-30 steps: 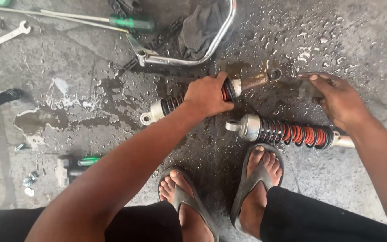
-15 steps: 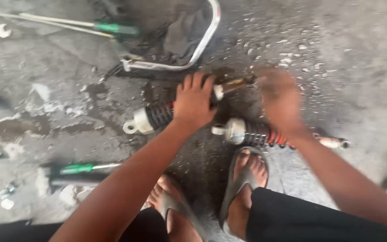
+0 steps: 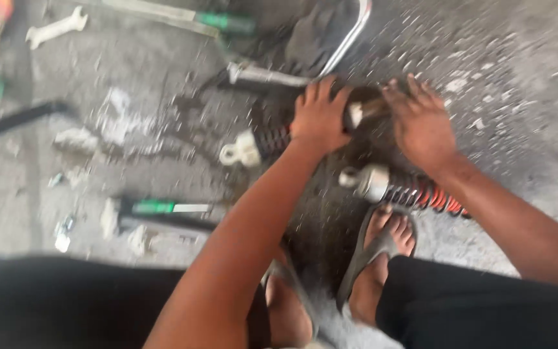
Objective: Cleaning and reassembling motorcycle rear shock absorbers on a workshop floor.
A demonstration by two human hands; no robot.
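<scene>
Head view: left hand [image 3: 319,116] grip clamped on black coiled-spring metal shock absorber [image 3: 259,143]; right hand [image 3: 422,123], fingers spread apart, at three o'clock on its rod end; gritty wet concrete floor [image 3: 518,77].

1. We see the whole view smeared by motion blur, so fine detail on the concrete floor [image 3: 524,77] is lost.
2. Our left hand [image 3: 320,116] covers the middle of the upper shock absorber [image 3: 253,147]; we cannot tell how firmly it grips.
3. Our right hand [image 3: 421,123] hides that shock's far end.
4. The lower shock absorber [image 3: 408,190] runs under our right forearm, its end unseen.
5. The green-handled tool [image 3: 163,208] is too blurred to identify.
6. The chrome bar [image 3: 350,39] leaves the top edge.
</scene>
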